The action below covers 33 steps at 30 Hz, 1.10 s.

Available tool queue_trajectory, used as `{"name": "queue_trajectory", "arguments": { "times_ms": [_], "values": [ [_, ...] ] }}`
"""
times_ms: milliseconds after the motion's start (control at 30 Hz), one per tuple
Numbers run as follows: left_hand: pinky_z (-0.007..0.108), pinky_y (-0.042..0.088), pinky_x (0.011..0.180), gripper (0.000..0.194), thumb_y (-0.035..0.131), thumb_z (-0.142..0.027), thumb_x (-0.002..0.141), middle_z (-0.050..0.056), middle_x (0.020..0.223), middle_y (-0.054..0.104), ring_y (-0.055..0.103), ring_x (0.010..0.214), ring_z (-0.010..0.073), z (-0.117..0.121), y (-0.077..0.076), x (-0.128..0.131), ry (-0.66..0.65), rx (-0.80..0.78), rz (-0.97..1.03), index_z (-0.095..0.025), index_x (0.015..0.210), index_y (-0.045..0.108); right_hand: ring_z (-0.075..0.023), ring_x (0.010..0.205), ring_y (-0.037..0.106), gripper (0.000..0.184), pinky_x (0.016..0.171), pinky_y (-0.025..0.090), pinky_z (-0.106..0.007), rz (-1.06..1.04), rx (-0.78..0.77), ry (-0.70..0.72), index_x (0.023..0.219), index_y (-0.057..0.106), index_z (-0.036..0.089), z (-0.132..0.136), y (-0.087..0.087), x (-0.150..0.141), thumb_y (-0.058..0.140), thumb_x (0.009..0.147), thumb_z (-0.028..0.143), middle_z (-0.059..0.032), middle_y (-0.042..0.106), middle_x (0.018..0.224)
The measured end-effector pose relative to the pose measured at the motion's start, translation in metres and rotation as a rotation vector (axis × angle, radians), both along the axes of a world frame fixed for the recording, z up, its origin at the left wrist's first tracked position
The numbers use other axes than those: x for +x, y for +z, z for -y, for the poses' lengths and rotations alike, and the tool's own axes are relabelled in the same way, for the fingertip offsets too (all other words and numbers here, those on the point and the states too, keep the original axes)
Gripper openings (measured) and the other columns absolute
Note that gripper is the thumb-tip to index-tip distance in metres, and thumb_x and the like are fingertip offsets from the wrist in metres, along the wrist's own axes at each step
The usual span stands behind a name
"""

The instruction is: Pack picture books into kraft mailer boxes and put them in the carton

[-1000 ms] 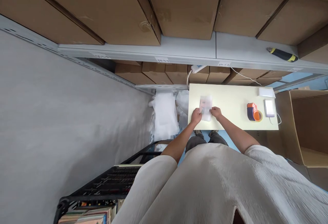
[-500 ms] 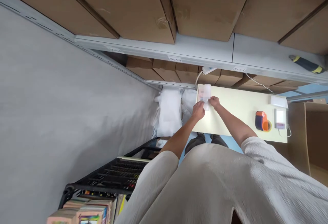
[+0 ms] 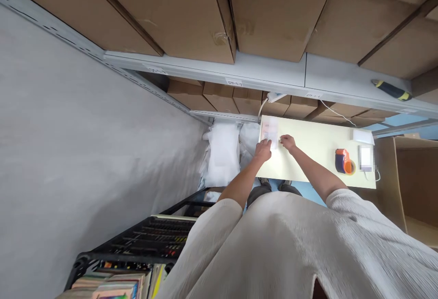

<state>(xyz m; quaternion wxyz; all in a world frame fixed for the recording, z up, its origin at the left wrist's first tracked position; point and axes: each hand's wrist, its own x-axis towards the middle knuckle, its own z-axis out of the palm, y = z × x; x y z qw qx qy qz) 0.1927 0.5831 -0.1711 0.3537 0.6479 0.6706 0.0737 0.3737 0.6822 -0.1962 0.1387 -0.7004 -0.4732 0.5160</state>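
Note:
A thin, pale pink booklet or card in a translucent plastic sleeve (image 3: pixel 269 128) lies at the left end of the cream-coloured table (image 3: pixel 315 148). My left hand (image 3: pixel 263 150) grips the sleeve's near edge, its fingers closed over the lower left corner. Just right of the sleeve, my right hand (image 3: pixel 288 142) is closed with thumb and fingertips together, apart from the sleeve; whatever it pinches is too small to make out.
An orange and purple tape dispenser (image 3: pixel 343 161), a white box (image 3: pixel 363 136) and a blurred-out phone-like device (image 3: pixel 366 157) occupy the table's right end. White plastic bags (image 3: pixel 224 153) hang at left. Crates of books (image 3: pixel 116 285) stand lower left; boxed shelves (image 3: pixel 270 21) rise ahead, holding a utility knife (image 3: pixel 392 90).
My right hand has come off the sleeve and moved slightly right. The raised translucent strip now lies flat over the booklet. My left hand stays at its edge.

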Motion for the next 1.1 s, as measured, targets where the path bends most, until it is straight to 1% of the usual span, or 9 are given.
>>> {"name": "queue_trajectory", "arguments": {
  "times_ms": [100,200,333,467,633,733,833,967,1100],
  "values": [
    [0.054,0.040,0.131,0.071,0.061,-0.014,0.095,0.021,0.172,0.052,0.048,0.161,0.0377,0.007,0.010,0.000,0.039,0.030,-0.016,-0.018,0.166,0.052,-0.0168,0.078,0.071,0.014,0.070,0.055,-0.027,-0.018,-0.052,-0.067,0.092,0.070,0.022,0.010,0.016,0.010,0.073,0.079,0.021,-0.0010,0.074,0.089],
    [0.052,0.041,0.131,0.069,0.059,-0.014,0.097,0.020,0.175,0.049,0.048,0.160,0.0373,0.021,0.021,0.001,0.114,0.057,-0.017,-0.018,0.165,0.052,-0.0165,0.078,0.072,0.013,0.071,0.056,-0.027,-0.054,-0.039,-0.038,0.091,0.071,0.022,0.019,0.033,0.017,0.074,0.079,0.020,-0.0025,0.077,0.093],
    [0.054,0.043,0.131,0.068,0.058,-0.014,0.098,0.020,0.175,0.048,0.047,0.161,0.0384,0.047,0.036,0.011,0.218,0.085,-0.019,-0.019,0.165,0.053,-0.0183,0.083,0.073,0.015,0.073,0.057,-0.028,-0.084,0.007,0.082,0.094,0.073,0.022,0.034,0.052,0.026,0.070,0.080,0.019,-0.0043,0.078,0.096],
    [0.056,0.043,0.130,0.068,0.056,-0.015,0.098,0.020,0.175,0.049,0.048,0.160,0.0388,0.083,0.049,0.035,0.299,0.135,-0.050,-0.020,0.165,0.053,-0.0195,0.085,0.073,0.017,0.085,0.059,-0.033,-0.082,0.140,0.259,0.095,0.075,0.023,0.056,0.063,0.040,0.065,0.080,0.021,-0.0031,0.079,0.097],
    [0.056,0.042,0.131,0.067,0.056,-0.015,0.099,0.016,0.174,0.050,0.048,0.160,0.0374,0.146,0.059,0.082,0.416,0.196,-0.067,-0.023,0.166,0.052,-0.0211,0.096,0.073,0.019,0.101,0.058,-0.037,-0.110,0.280,0.438,0.092,0.075,0.025,0.099,0.067,0.068,0.062,0.079,0.022,-0.0034,0.081,0.103],
    [0.056,0.042,0.131,0.065,0.055,-0.016,0.100,0.016,0.173,0.051,0.048,0.160,0.0374,0.189,0.063,0.113,0.478,0.206,-0.086,-0.022,0.165,0.053,-0.0220,0.099,0.073,0.018,0.103,0.058,-0.039,-0.144,0.314,0.513,0.091,0.074,0.025,0.130,0.069,0.086,0.061,0.080,0.023,-0.0039,0.081,0.103],
    [0.056,0.043,0.131,0.063,0.056,-0.016,0.100,0.017,0.172,0.052,0.049,0.159,0.0378,0.233,0.069,0.137,0.527,0.209,-0.094,-0.021,0.163,0.055,-0.0227,0.099,0.073,0.017,0.101,0.058,-0.039,-0.159,0.313,0.569,0.090,0.074,0.025,0.162,0.074,0.099,0.062,0.079,0.024,-0.0042,0.081,0.101],
    [0.054,0.042,0.131,0.062,0.058,-0.017,0.100,0.017,0.172,0.052,0.049,0.158,0.0365,0.288,0.085,0.150,0.623,0.217,-0.120,-0.023,0.162,0.056,-0.0232,0.099,0.073,0.016,0.098,0.059,-0.037,-0.178,0.296,0.660,0.089,0.075,0.025,0.201,0.089,0.100,0.063,0.078,0.023,-0.0032,0.081,0.097],
    [0.051,0.043,0.131,0.058,0.058,-0.019,0.102,0.015,0.171,0.053,0.050,0.157,0.0346,0.343,0.105,0.147,0.736,0.240,-0.151,-0.024,0.160,0.057,-0.0234,0.095,0.073,0.018,0.098,0.059,-0.038,-0.227,0.305,0.772,0.092,0.076,0.023,0.238,0.107,0.073,0.062,0.080,0.022,-0.0044,0.081,0.097]
  ]
}}
